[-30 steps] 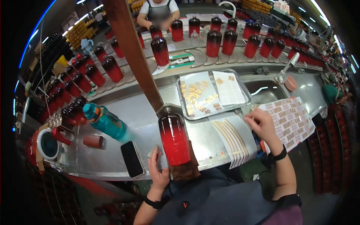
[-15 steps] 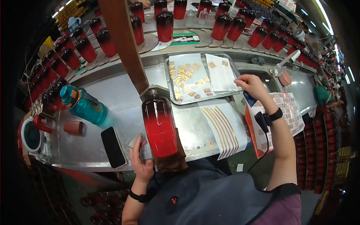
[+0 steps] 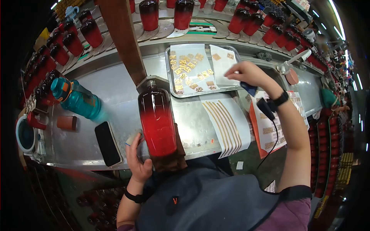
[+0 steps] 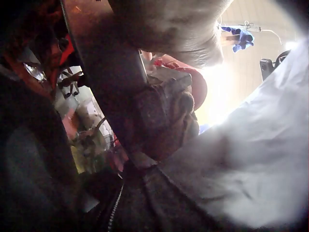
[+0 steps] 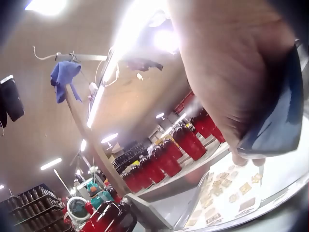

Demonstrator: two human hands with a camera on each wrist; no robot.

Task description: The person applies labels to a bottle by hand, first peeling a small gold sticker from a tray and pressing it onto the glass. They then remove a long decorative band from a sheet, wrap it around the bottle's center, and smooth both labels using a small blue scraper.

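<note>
A red-and-black bottle [image 3: 156, 119] lies on its side on a brown holder at the near edge of the steel table [image 3: 115, 96]. My left hand [image 3: 135, 156] is at the bottle's left flank and holds a small pale pad [image 3: 132, 137] against it. My right hand [image 3: 246, 73] hovers over the right end of a metal tray [image 3: 168, 73] that carries gold labels [image 3: 187, 69] on white sheets. That hand grips a blue tool [image 3: 250, 89] in its palm. In the right wrist view the blue tool [image 5: 277, 128] sits under the palm, fingertips [image 5: 248, 158] pointing down at the gold labels [image 5: 227, 186].
A white sheet with gold strips [image 3: 225, 125] and a label sheet [image 3: 269, 125] lie right of the bottle. A phone [image 3: 107, 143], a teal water bottle [image 3: 77, 101] and a brown post [image 3: 123, 38] are at the left. Several red bottles [image 3: 181, 11] stand on the conveyor behind.
My right hand left the label sheet at the right and moved up and left to the tray, the blue tool in it. My left hand stayed by the bottle.
</note>
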